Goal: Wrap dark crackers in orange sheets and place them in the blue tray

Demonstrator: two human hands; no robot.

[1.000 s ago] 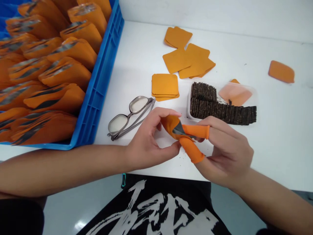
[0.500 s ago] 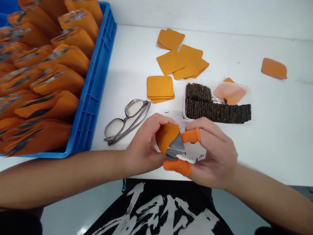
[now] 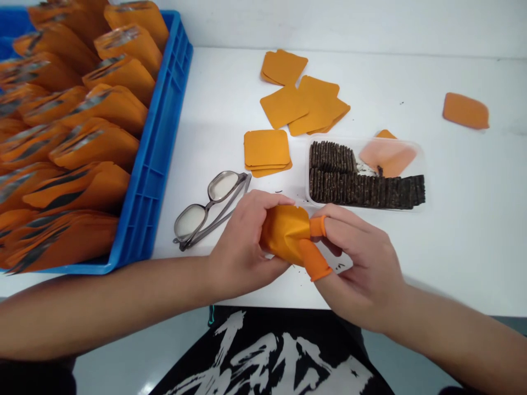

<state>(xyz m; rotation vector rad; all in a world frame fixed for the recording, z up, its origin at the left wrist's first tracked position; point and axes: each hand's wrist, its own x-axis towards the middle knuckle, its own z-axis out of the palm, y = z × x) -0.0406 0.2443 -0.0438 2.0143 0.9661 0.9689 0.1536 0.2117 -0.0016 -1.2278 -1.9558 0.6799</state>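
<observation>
Between my hands is a small orange pouch (image 3: 284, 233), bent and creased toward its right end. My left hand (image 3: 247, 241) is closed around its left side, thumb below and fingers above. Orange finger cots cover the thumb and forefinger of my right hand (image 3: 358, 263), which pinch the pouch's right edge. Whether anything lies inside the pouch cannot be seen. Just beyond my right hand stands a clear plastic box (image 3: 424, 159) with rows of thin dark pressed slices (image 3: 349, 186) and an orange piece in its upper right part.
Flat orange pouches (image 3: 267, 148) lie stacked and scattered behind my hands. Eyeglasses (image 3: 206, 208) rest left of my left hand. A blue crate (image 3: 160, 142) of filled-looking orange pouches (image 3: 99, 142) stands at left. One orange pouch (image 3: 465, 111) lies far right. Dark crumbs dot the table.
My right thumb and forefinger have come together on the pouch's right end. The pouch's silver inside, visible before at its spread mouth, is now covered by the orange side.
</observation>
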